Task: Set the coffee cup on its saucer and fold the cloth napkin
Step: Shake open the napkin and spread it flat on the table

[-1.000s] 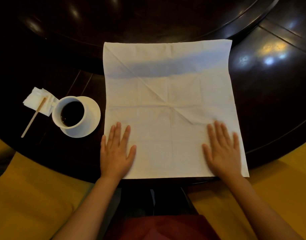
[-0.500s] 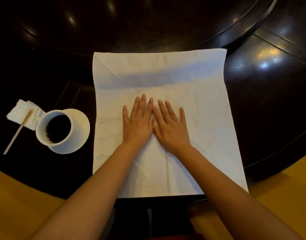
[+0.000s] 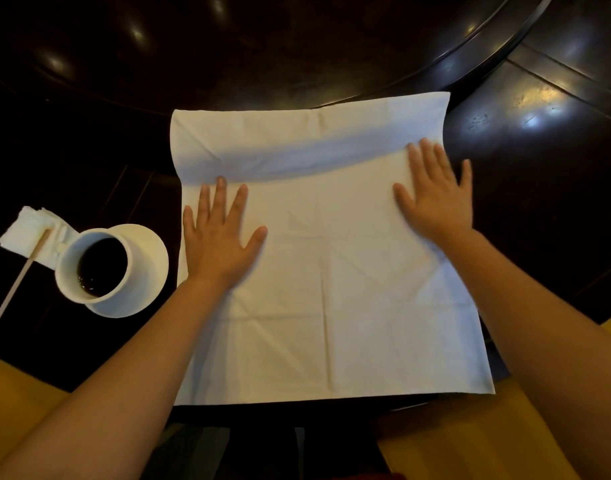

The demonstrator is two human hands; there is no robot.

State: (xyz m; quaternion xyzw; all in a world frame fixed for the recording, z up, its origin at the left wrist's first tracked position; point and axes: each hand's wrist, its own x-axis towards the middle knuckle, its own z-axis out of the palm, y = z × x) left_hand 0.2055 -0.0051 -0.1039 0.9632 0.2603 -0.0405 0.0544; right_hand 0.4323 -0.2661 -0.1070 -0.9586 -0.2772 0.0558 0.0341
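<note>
Dark polished wood forms the table (image 3: pixel 525 140), with yellow flooring at the near corners. Farthest left, well apart from any fingertip, a wooden stir stick (image 3: pixel 23 271) leans across a small stack of paper napkins (image 3: pixel 33 233). Just right of these, the white coffee cup (image 3: pixel 92 266), filled with dark coffee, sits on its white saucer (image 3: pixel 148 258), the saucer's rim near the little finger of the left hand (image 3: pixel 221 237) but not touching it. That hand lies flat on the cloth napkin (image 3: pixel 324 306), fingers (image 3: pixel 221 195) straight and spread, tips reaching a shadowed ridge across the cloth. The white napkin lies unfolded, creased, its near edge at the table's edge. Beyond the 2 thumbs stretches bare cloth. The right hand (image 3: pixel 435 199) presses flat near the napkin's right edge, fingers (image 3: pixel 430 157) straight and slightly fanned, its little finger just off the cloth.
</note>
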